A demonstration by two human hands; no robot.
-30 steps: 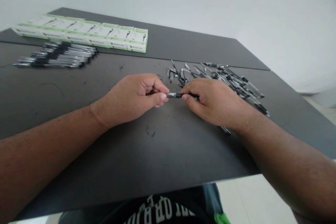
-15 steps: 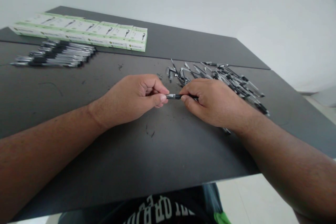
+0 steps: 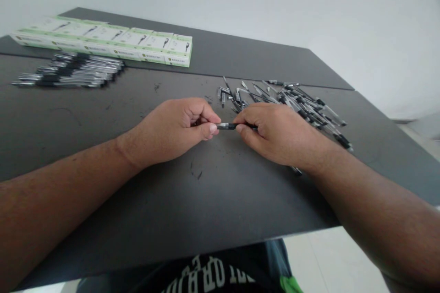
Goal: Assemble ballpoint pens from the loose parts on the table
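Note:
Between my two hands a pen [image 3: 227, 126] with a clear barrel and black grip lies level above the table. My left hand [image 3: 187, 123] pinches its left end between thumb and fingertips. At the other end my right hand [image 3: 271, 130] has thumb and forefinger closed on the black part. Both ends of the pen are hidden by my fingers. Just behind my right hand spreads a loose heap of pens and pen parts [image 3: 311, 112], with clear barrels, caps and black grips. One more pen end [image 3: 295, 170] sticks out from under my right wrist.
Several white and green boxes [image 3: 147, 46] stand in a row at the back left. In front of them lies a neat bundle of pens [image 3: 79, 71]. The dark grey table [image 3: 178, 210] has scribbled ink marks; its front edge is close to my body.
Almost nothing differs. Both hands keep the same pinch on the pen, with only a very slight shift of the view.

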